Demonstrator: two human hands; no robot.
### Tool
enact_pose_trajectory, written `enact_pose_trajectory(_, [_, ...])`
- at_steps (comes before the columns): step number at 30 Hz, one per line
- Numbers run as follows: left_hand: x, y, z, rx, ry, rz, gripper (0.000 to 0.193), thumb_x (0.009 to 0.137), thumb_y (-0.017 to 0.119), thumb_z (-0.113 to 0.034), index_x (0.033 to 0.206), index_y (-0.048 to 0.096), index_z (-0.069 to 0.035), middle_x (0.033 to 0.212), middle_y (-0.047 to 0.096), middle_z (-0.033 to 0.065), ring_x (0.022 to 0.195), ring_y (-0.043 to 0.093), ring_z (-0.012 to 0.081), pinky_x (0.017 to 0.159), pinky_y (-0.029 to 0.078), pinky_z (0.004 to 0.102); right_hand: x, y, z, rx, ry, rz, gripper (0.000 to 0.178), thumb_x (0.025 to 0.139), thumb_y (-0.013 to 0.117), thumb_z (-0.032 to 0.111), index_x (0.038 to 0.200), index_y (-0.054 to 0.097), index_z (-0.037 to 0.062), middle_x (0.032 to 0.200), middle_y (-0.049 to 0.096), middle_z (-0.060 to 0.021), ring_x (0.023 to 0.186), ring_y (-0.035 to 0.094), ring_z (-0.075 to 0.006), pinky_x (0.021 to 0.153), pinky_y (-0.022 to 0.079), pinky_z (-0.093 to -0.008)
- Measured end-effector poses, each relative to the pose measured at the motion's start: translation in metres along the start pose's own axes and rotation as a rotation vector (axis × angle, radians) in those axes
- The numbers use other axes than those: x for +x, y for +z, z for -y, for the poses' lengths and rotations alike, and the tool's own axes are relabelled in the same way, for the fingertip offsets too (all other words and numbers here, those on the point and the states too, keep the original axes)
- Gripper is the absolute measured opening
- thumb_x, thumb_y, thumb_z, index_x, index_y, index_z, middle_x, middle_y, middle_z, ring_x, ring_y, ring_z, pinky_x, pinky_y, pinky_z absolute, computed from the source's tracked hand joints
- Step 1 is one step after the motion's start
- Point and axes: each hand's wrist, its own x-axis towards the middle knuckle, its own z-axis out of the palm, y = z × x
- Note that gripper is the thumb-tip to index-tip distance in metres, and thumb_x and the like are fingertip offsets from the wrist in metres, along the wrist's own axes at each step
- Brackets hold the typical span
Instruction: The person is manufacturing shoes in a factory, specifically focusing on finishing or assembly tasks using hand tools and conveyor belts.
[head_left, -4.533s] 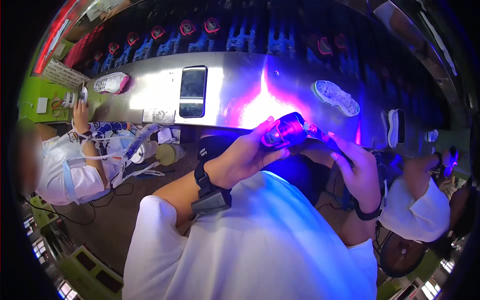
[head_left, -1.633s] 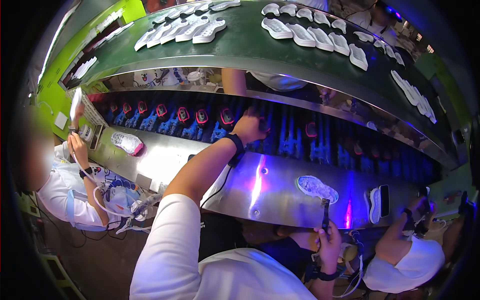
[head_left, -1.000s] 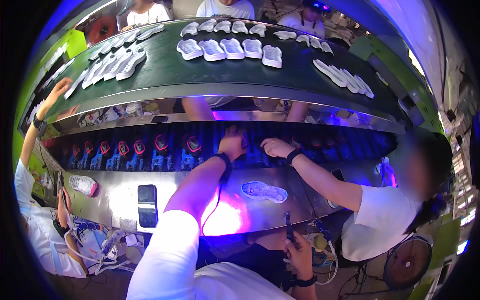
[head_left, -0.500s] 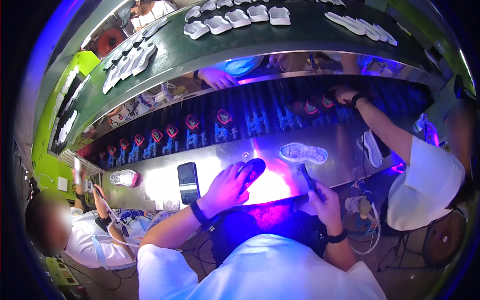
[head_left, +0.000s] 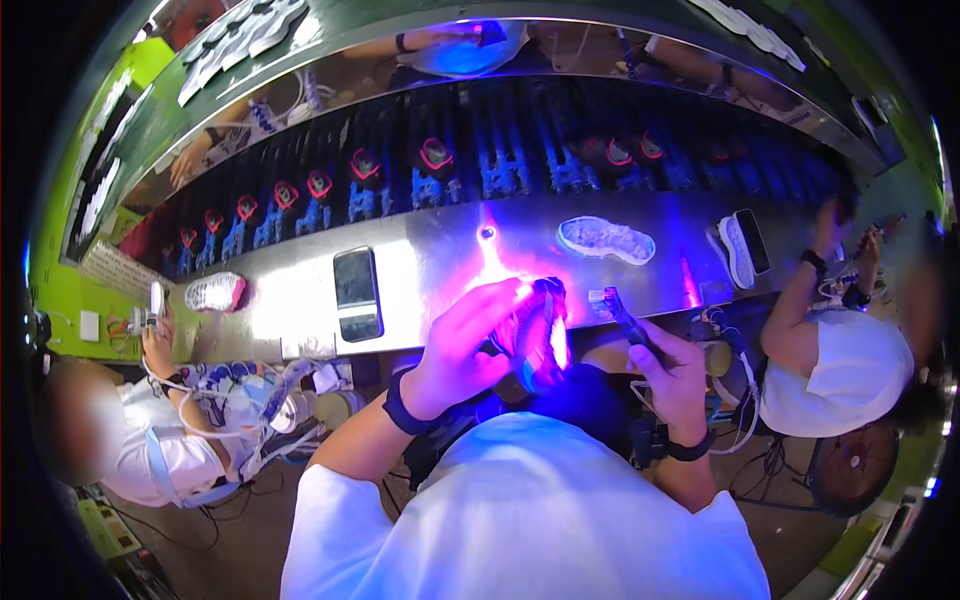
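Note:
In my left hand [head_left: 455,345] is a dark shoe upper [head_left: 537,330] with reddish parts, tilted up at the bench's near edge under bright pink-violet light. My fingers are closed around its left side. My right hand [head_left: 678,378] grips the dark handle of a small brush [head_left: 625,318], its pale bristle end pointing up and left. The brush is to the right of the upper and apart from it. Beyond the brush, a white shoe sole [head_left: 607,241] lies on the metal bench [head_left: 430,240].
A phone [head_left: 357,293] and another sole [head_left: 215,292] lie to the left; a sole [head_left: 735,252] and dark phone [head_left: 750,240] to the right. Behind the bench, a dark conveyor [head_left: 470,130] carries several shoe uppers. Co-workers sit at left [head_left: 165,440] and right [head_left: 835,370].
My left hand has brought the upper nearer and turned it more upright. The right hand with the brush has shifted slightly. The right co-worker's arm has drawn back from the conveyor. The view has tilted.

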Motion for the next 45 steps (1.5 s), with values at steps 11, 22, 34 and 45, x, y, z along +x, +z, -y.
enact_pose_trajectory(11, [-0.004,-0.009,-0.025,0.305,0.377,0.092,0.042,0.084,0.075,-0.013,0.126,0.071,-0.01,0.129,0.066,0.0115,0.121,0.065,0.034,0.099,0.059,0.0466,0.024,0.01,0.036,-0.253,-0.252,0.09,0.036,0.09,0.076,0.007,0.125,0.071,0.0008,0.096,0.076,-0.0158,0.084,0.073,-0.0198,0.078,0.055,-0.0326])
enact_pose_trajectory(22, [0.006,0.003,-0.01,0.432,0.38,0.203,0.04,0.088,0.07,-0.014,0.128,0.07,-0.014,0.129,0.066,0.0093,0.124,0.064,0.0315,0.104,0.056,0.0478,0.015,-0.016,0.006,-0.297,-0.222,0.213,0.038,0.087,0.077,0.008,0.124,0.072,0.0025,0.097,0.076,-0.0172,0.085,0.074,-0.0222,0.08,0.055,-0.0319])
enact_pose_trajectory(34, [0.013,0.039,-0.008,0.366,0.205,0.163,0.046,0.074,0.079,-0.002,0.119,0.075,-0.01,0.126,0.068,0.0133,0.122,0.065,0.0368,0.103,0.056,0.0525,0.025,-0.036,-0.01,-0.023,-0.008,0.225,0.033,0.093,0.075,0.011,0.125,0.073,0.0031,0.084,0.069,-0.0037,0.077,0.061,-0.0104,0.073,0.051,-0.028])
enact_pose_trajectory(45, [0.008,0.049,-0.004,0.395,0.072,0.118,0.049,0.076,0.072,-0.007,0.125,0.071,-0.008,0.121,0.069,0.016,0.114,0.068,0.038,0.097,0.058,0.0481,0.018,-0.048,-0.028,-0.077,0.009,0.285,0.037,0.095,0.075,0.018,0.128,0.071,0.0026,0.083,0.066,-0.0003,0.073,0.058,-0.0084,0.069,0.048,-0.0259])
